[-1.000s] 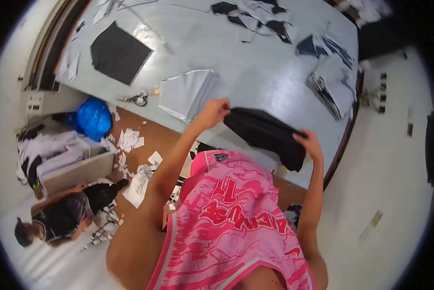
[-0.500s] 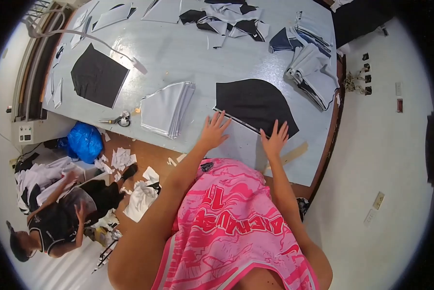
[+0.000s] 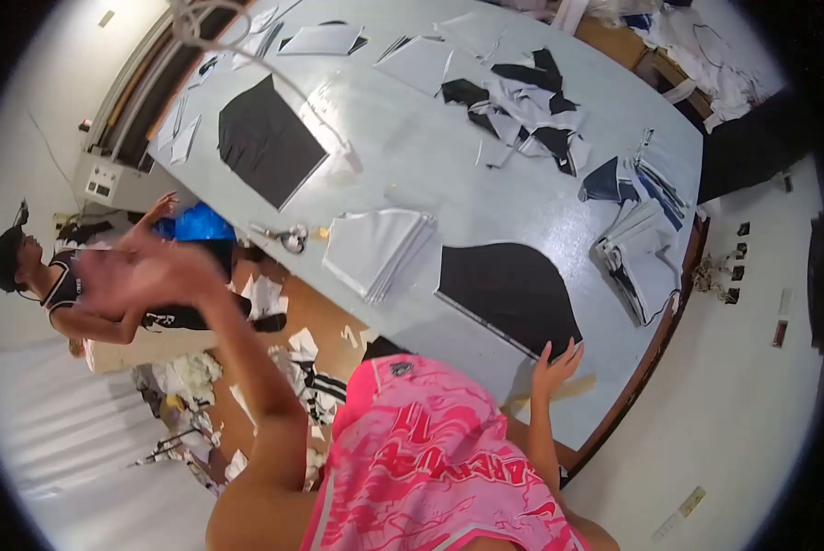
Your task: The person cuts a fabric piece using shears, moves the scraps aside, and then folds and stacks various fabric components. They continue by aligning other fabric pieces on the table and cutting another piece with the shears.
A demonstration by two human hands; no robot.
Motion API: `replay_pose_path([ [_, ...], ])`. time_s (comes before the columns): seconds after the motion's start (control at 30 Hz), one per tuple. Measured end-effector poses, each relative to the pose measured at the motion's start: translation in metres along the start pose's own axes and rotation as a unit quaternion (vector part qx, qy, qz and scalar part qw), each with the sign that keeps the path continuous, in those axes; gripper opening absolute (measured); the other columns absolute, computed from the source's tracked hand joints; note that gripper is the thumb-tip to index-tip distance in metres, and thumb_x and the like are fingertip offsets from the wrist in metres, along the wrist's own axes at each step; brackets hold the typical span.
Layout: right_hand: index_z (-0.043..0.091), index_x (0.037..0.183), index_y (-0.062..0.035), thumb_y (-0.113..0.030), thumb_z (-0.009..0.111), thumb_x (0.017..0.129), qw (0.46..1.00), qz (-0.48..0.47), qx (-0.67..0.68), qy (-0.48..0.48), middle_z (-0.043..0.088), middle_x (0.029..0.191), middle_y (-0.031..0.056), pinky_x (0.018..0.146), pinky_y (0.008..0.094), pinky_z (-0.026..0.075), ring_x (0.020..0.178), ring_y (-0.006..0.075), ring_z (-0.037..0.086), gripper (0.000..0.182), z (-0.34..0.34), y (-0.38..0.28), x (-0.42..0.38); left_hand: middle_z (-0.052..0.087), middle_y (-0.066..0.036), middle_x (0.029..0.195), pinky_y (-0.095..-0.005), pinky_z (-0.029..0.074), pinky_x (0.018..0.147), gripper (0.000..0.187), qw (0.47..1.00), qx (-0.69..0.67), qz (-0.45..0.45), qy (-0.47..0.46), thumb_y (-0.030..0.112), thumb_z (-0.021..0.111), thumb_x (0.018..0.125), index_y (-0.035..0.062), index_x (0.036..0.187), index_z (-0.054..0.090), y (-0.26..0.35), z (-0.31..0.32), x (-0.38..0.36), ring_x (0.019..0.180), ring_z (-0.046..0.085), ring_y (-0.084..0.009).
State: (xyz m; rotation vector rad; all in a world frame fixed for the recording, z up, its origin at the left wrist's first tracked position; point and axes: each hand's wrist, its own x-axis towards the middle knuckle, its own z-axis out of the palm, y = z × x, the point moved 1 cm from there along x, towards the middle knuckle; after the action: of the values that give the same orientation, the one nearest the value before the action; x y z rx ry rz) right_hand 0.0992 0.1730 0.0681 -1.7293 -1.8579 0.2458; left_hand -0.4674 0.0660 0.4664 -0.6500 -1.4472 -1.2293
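Note:
A black curved-top fabric panel (image 3: 508, 289) with a thin white-marked lower edge lies flat on the table. My right hand (image 3: 555, 369) is open, fingers apart, with its fingertips at the panel's lower right corner. Off the table to the left, my left hand (image 3: 159, 275) is raised and smeared by motion, overlapping a co-worker in this view; its fingers are too blurred to read. Left of the black panel sits a stack of white fabric pieces (image 3: 375, 253). Scissors (image 3: 288, 237) lie near the table's front edge.
Another dark fabric panel (image 3: 270, 142) lies at the table's left. Black and white scraps (image 3: 531, 110) and folded fabric stacks (image 3: 640, 253) are farther back and right. A co-worker (image 3: 40, 266) sits at left, beside a blue bag (image 3: 205, 223) and floor scraps (image 3: 265, 298).
My left hand has left the black panel and swung up to the left. My right hand has slid off to the panel's corner. The view has turned, and the co-worker has risen.

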Motion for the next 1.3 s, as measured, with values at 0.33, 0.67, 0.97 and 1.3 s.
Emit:
replay_pose_path([
  [0.33,0.062,0.123,-0.0008,-0.025,0.073,0.089,0.997,-0.069,0.043,0.014,0.051,0.141,0.0265,0.11,0.0548,0.036,0.134,0.045,0.044,0.043,0.153,-0.04,0.189,0.069,-0.015,0.116,-0.0385,0.052,0.089,0.026,0.879,-0.199,0.006,-0.434,0.003,0.073,0.087,0.0012,0.113,0.068,0.098,0.179,-0.246,0.111,0.065,-0.0295],
  [0.67,0.049,0.145,-0.0054,-0.037,0.065,0.091,0.997,0.018,-0.078,-0.016,0.035,0.158,0.0221,0.117,0.0586,0.021,0.148,0.0401,0.03,0.064,0.183,-0.05,0.244,0.072,-0.014,0.082,-0.0339,0.053,0.06,0.028,0.629,-0.241,-0.348,-0.652,0.017,0.079,0.085,-0.0038,0.1,0.067,0.166,0.374,-0.555,0.063,0.072,-0.0238],
  [0.97,0.049,0.146,-0.0074,-0.038,0.069,0.086,0.997,0.031,-0.072,-0.024,0.034,0.16,0.021,0.119,0.0573,0.02,0.148,0.0386,0.029,0.07,0.178,-0.053,0.249,0.068,-0.011,0.066,-0.0294,0.048,0.049,0.019,0.591,-0.293,-0.375,-0.651,0.008,0.077,0.086,-0.0035,0.091,0.064,0.192,0.334,-0.566,0.054,0.066,-0.0161],
  [1.3,0.053,0.143,-0.0072,-0.031,0.081,0.074,0.997,0.042,0.066,0.002,0.046,0.153,0.0184,0.117,0.051,0.028,0.143,0.0362,0.04,0.078,0.166,-0.05,0.232,0.069,-0.012,0.081,-0.0298,0.049,0.062,0.015,0.708,-0.311,-0.192,-0.605,0.008,0.076,0.088,0.0001,0.089,0.063,0.169,0.184,-0.438,0.072,0.068,-0.0161],
])
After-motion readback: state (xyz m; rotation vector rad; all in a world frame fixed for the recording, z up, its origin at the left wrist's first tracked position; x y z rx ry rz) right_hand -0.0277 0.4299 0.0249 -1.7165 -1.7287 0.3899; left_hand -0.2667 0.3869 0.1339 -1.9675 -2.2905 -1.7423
